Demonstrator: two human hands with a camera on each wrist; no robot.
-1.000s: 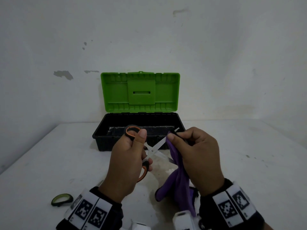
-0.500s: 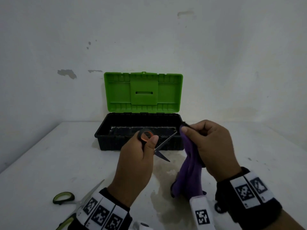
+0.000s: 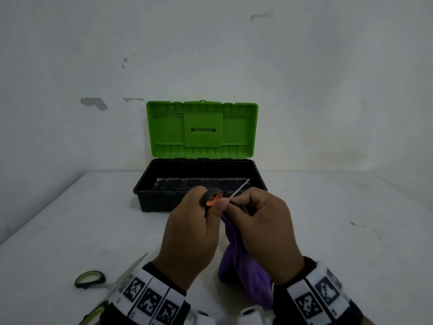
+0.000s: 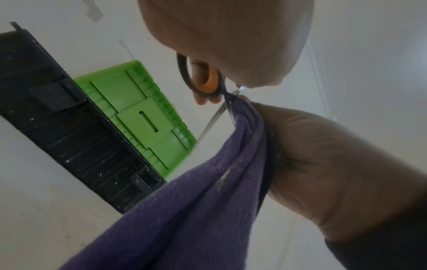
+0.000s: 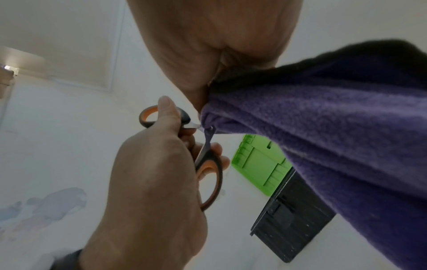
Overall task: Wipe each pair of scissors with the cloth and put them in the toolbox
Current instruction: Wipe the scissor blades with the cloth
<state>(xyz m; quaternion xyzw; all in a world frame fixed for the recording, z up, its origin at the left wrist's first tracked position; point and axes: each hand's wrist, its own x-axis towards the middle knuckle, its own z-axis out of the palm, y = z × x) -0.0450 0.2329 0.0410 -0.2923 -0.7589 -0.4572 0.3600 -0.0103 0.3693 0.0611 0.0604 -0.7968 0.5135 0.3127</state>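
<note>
My left hand (image 3: 194,231) grips the black-and-orange scissors (image 3: 212,197) by their handles, just in front of the toolbox. The blades stand apart, and one thin blade (image 3: 240,187) points up and right over the box rim. My right hand (image 3: 262,231) pinches the purple cloth (image 3: 243,266) around the other blade, close to the pivot (image 5: 210,128). The cloth hangs down from my fingers to the table. In the left wrist view the scissors (image 4: 208,82) and cloth (image 4: 196,201) meet at the pivot. The toolbox (image 3: 201,184) stands open, its green lid (image 3: 201,130) upright.
A second pair of scissors with green-and-black handles (image 3: 90,279) lies on the white table (image 3: 70,219) at the front left, partly under my left wrist. A wall stands right behind the toolbox. The black tray of the toolbox shows no scissors inside.
My right hand with the cloth has slid back down the blade from the tip to the pivot, close against my left hand. The scissors stay raised in front of the toolbox.
</note>
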